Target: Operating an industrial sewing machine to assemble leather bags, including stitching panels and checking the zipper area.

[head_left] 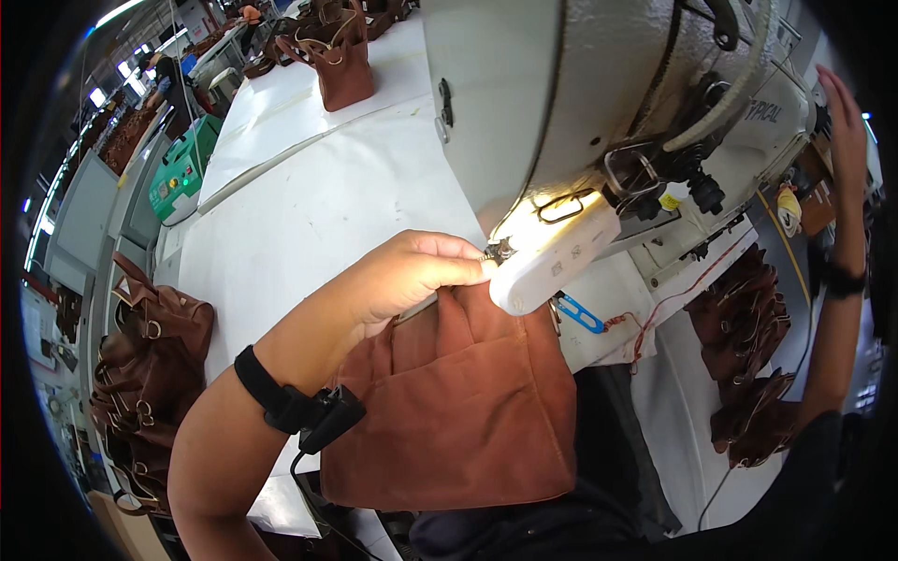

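A brown bag (458, 421) hangs over the front edge of the white table, its upper rim under the head of a sewing machine (496, 93). My left hand (426, 266) is closed in a pinch at that rim, right beside the lit needle area; a small metallic piece shows at the fingertips. The white lamp-like cover (552, 262) hides part of the stitching spot. Far to the right, my right hand (845, 122) is raised by the machine's end, fingers stretched out and holding nothing I can see.
Brown bags (150, 374) are piled at the left, more (739, 355) at the right. One bag (344, 70) stands on the far white table. A blue thread snipper (580, 313) lies beside the machine. A green box (185, 170) stands at the left; people work behind.
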`<action>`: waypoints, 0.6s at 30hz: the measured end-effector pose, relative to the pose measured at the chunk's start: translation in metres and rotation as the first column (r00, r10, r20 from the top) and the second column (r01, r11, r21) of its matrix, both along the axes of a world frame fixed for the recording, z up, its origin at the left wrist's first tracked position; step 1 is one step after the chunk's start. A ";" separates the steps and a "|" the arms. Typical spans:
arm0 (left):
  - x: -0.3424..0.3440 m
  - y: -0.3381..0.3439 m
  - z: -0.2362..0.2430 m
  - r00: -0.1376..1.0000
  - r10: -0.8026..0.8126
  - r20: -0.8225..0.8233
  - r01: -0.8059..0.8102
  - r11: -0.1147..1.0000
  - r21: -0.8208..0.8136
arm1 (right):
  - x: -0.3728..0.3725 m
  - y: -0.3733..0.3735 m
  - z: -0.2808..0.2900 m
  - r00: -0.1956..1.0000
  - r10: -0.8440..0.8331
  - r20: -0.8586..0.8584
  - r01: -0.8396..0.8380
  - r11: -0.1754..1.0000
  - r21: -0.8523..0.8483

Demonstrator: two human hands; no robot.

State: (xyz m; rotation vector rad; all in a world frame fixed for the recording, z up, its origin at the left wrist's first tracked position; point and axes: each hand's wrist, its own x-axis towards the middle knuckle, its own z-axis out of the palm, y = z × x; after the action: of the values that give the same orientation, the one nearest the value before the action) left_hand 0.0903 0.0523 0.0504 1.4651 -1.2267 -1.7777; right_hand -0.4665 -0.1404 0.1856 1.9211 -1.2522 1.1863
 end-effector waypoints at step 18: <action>0.005 -0.004 -0.027 0.986 0.010 -0.168 -0.015 0.999 -0.029 | -0.138 -0.028 -0.106 0.930 -0.081 0.359 0.036 0.991 0.129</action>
State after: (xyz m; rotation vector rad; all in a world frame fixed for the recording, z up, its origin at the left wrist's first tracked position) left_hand 0.0954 0.0484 0.0237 1.2750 -1.1510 -1.8256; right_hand -0.6049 -0.1686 0.0796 1.7830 -1.5924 1.5151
